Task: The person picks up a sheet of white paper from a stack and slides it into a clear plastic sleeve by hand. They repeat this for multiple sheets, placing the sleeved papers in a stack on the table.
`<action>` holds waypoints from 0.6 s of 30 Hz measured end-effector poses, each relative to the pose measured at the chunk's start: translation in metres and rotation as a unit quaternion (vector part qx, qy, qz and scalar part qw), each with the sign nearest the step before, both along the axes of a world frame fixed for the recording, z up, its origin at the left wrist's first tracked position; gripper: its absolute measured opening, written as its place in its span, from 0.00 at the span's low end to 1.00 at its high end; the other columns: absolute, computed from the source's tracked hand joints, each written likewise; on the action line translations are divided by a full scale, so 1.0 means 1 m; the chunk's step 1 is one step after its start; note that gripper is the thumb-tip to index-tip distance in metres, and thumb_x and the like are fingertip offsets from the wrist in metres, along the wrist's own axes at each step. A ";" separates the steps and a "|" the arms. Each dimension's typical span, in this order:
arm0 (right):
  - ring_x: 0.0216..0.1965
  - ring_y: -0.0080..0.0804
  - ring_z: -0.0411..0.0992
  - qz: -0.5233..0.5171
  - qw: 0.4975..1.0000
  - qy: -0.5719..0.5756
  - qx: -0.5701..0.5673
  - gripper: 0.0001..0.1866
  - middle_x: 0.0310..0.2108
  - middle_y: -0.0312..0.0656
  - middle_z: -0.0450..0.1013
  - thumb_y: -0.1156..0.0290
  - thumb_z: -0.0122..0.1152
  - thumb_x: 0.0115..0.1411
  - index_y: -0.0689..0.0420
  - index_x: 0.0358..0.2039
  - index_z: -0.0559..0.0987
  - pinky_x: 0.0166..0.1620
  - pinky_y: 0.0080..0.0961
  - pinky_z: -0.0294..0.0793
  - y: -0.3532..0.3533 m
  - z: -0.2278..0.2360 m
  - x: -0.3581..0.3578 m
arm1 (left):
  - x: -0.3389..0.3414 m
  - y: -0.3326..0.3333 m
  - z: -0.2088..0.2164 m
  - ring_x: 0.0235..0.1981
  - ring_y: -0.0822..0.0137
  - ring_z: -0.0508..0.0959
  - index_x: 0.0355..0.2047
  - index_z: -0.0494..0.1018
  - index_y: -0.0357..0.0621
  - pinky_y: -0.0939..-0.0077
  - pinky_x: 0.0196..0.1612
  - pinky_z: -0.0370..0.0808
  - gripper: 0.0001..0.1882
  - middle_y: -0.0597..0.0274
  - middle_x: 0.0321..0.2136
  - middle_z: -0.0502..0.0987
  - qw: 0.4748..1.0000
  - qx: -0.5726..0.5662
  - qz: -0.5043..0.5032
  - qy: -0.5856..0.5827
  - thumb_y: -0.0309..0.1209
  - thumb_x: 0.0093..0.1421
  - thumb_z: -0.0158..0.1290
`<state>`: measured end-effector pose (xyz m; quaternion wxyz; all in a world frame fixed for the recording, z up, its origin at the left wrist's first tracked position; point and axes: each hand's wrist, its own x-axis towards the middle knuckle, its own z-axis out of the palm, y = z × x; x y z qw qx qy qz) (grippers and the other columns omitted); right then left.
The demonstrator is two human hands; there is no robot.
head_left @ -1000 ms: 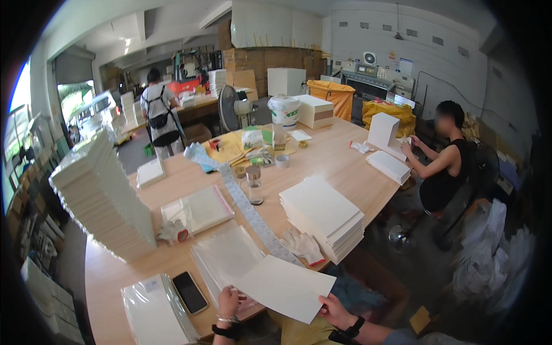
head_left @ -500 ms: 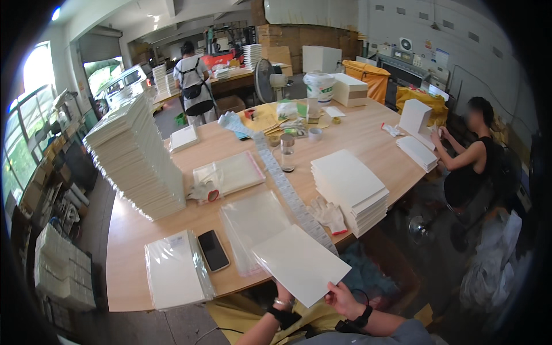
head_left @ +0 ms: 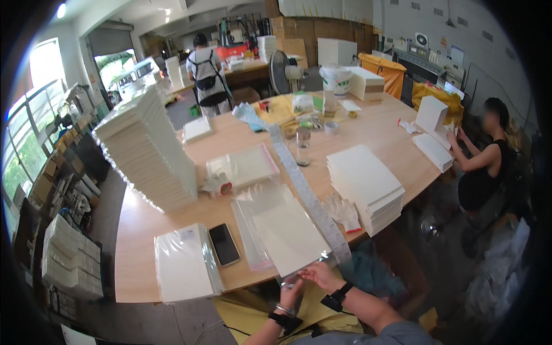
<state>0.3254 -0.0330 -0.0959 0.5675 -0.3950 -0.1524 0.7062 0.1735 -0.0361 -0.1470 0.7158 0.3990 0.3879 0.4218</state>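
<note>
A flat white sheet or thin pad [head_left: 290, 230] lies at the table's front edge, over or inside a clear plastic bag [head_left: 248, 230]; film shows past its near corners. At the near edge, my left hand [head_left: 290, 294] is closed, apparently on the bag's film, its fingertips partly hidden. Just right of it, my right hand [head_left: 323, 277] pinches the near edge of the pad with fingers bent. To the left are a black phone [head_left: 224, 244] and a film-wrapped white pack [head_left: 185, 261]. A long printed label strip [head_left: 299, 184] runs along the right.
A tall wrapped stack [head_left: 146, 152] stands at left, a white stack [head_left: 368, 190] at right beside a glove [head_left: 344, 213]. Another glove [head_left: 217, 185] lies by a bagged pack [head_left: 247, 165]. A glass jar [head_left: 303, 146] stands mid-table. One person [head_left: 486, 155] sits at right; another [head_left: 204, 72] stands behind.
The white pad has moved away from me and turned, now lying in line with the clear bag. My right hand has shifted left, close to my left hand. The view has tilted slightly.
</note>
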 end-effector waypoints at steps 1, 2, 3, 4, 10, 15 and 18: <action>0.35 0.33 0.73 0.027 0.999 -0.029 -0.022 0.12 0.34 0.44 0.71 0.75 0.45 0.57 0.65 0.41 0.68 0.35 0.23 0.74 -0.007 0.012 0.006 | -0.008 -0.001 0.026 0.24 0.76 0.72 0.37 0.68 0.44 0.84 0.24 0.68 0.11 0.67 0.28 0.73 0.997 -0.064 0.035 0.023 0.34 0.55 0.49; 0.32 0.30 0.73 0.062 0.993 -0.082 -0.059 0.12 0.32 0.42 0.72 0.74 0.46 0.57 0.64 0.40 0.69 0.33 0.21 0.73 -0.017 0.026 0.005 | -0.018 -0.005 0.027 0.24 0.77 0.71 0.38 0.68 0.44 0.83 0.24 0.68 0.12 0.67 0.28 0.73 0.993 -0.059 0.097 0.039 0.36 0.56 0.49; 0.29 0.28 0.73 0.102 0.981 -0.134 -0.093 0.11 0.30 0.41 0.72 0.72 0.46 0.57 0.63 0.39 0.70 0.30 0.19 0.73 -0.020 0.039 0.006 | -0.032 0.004 0.024 0.27 0.76 0.72 0.37 0.69 0.42 0.82 0.26 0.68 0.12 0.66 0.29 0.74 0.995 -0.073 0.054 0.039 0.36 0.56 0.48; 0.26 0.26 0.72 0.151 0.958 -0.235 -0.062 0.10 0.29 0.40 0.73 0.70 0.47 0.58 0.62 0.37 0.72 0.28 0.18 0.71 -0.025 0.038 0.010 | -0.043 0.006 0.002 0.29 0.75 0.73 0.38 0.71 0.41 0.81 0.30 0.69 0.14 0.65 0.32 0.75 0.994 -0.059 0.006 0.090 0.38 0.58 0.45; 0.29 0.37 0.67 0.112 0.713 -0.628 0.290 0.06 0.25 0.41 0.66 0.70 0.55 0.47 0.59 0.26 0.74 0.31 0.26 0.69 -0.014 0.034 -0.038 | -0.048 -0.004 0.024 0.35 0.70 0.74 0.40 0.70 0.39 0.76 0.38 0.69 0.18 0.63 0.36 0.74 0.987 -0.161 -0.020 0.004 0.39 0.60 0.39; 0.31 0.38 0.67 0.201 0.638 -0.657 0.348 0.04 0.24 0.42 0.65 0.71 0.51 0.49 0.57 0.23 0.72 0.33 0.27 0.68 0.001 0.020 -0.058 | -0.039 -0.001 0.004 0.30 0.67 0.74 0.34 0.70 0.40 0.76 0.37 0.70 0.15 0.63 0.29 0.74 0.969 -0.231 0.068 -0.044 0.36 0.59 0.37; 0.31 0.34 0.69 0.207 0.799 -0.429 0.367 0.07 0.27 0.40 0.69 0.69 0.49 0.54 0.57 0.24 0.72 0.36 0.28 0.69 0.006 0.023 -0.005 | -0.036 0.002 0.034 0.31 0.65 0.76 0.35 0.69 0.35 0.75 0.34 0.72 0.16 0.56 0.33 0.75 0.963 -0.256 0.077 -0.028 0.33 0.57 0.36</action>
